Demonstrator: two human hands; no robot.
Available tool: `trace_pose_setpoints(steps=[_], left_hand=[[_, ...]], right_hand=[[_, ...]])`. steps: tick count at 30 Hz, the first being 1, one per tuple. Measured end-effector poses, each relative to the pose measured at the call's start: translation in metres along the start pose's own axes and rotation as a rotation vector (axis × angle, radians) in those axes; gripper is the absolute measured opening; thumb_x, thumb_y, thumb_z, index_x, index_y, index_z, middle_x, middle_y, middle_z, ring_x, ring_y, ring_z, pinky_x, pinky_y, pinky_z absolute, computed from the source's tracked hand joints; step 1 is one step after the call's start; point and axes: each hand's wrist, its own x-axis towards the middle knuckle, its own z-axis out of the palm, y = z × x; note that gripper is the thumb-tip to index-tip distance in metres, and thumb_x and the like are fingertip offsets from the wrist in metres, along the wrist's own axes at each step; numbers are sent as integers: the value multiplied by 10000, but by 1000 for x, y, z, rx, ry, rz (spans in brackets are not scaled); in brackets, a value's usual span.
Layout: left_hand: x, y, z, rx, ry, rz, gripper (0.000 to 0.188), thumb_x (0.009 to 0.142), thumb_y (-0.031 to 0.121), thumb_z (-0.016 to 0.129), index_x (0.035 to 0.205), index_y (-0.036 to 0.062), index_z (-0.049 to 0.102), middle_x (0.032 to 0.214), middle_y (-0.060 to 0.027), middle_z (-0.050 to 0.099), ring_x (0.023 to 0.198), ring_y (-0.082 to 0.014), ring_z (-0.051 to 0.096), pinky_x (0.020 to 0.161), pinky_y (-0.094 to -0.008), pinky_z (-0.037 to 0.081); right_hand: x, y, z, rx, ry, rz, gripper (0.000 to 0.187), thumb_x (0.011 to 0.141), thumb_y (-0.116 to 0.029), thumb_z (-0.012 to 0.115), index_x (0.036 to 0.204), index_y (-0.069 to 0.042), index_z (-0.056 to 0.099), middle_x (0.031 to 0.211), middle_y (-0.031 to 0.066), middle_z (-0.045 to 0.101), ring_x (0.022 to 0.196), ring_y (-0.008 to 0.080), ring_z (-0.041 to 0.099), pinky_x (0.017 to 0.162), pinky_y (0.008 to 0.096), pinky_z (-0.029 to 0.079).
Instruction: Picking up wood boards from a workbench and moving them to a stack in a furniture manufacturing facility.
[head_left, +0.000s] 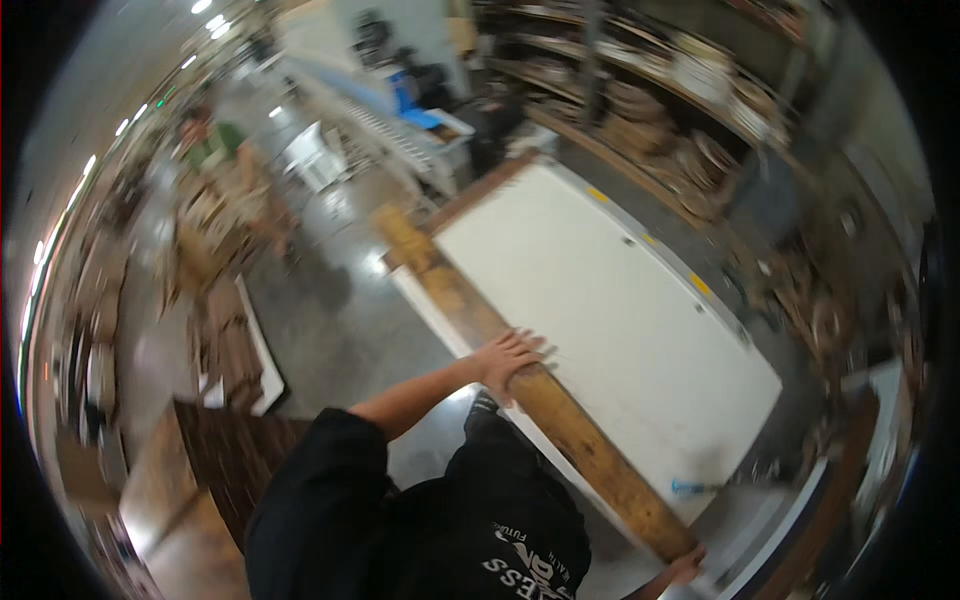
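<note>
A long, worn yellow-brown wooden plank lies slantwise along the near edge of a large white panel-topped table. My left hand rests on the plank around its middle, fingers spread across the wood. At the plank's lower right end, my right hand grips the corner; part of that hand is blurred. A blue tool or handle, too smeared to name, sits on the white top near the right end of the plank.
Shelves with coiled and stacked material stand beyond the table. A person in a green top is at the far left, beside cardboard boxes. Stacked brown pieces lie on the left floor. A dark wood-look panel is near my left side.
</note>
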Motion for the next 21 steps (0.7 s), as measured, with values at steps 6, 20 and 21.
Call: trace_pose_setpoints(steps=[6,20,21], left_hand=[[-10,-4,13,71,-13,-51,1298,502,745,856,1547,122,403,1688,-191,288,1582,-437,186,1285,-616,96],[-4,-1,22,44,70,25,1301,495,704,868,1542,96,392,1602,-181,390,1546,-404,273,1282,-610,110],[-4,-1,20,45,64,27,1301,495,704,868,1542,96,392,1602,-181,390,1546,-404,273,1282,-610,110]], right_hand=[[-14,-39,-15,46,239,62,804,885,-667,690,1329,1,642,1065,196,771,862,368,758,714,481,612],[-88,-58,83,-9,234,-76,703,948,-603,623,1292,9,640,1068,206,696,908,359,674,779,503,545],[-97,-57,86,-21,232,-92,700,953,-601,617,1300,7,636,1084,205,689,925,360,668,791,503,540]])
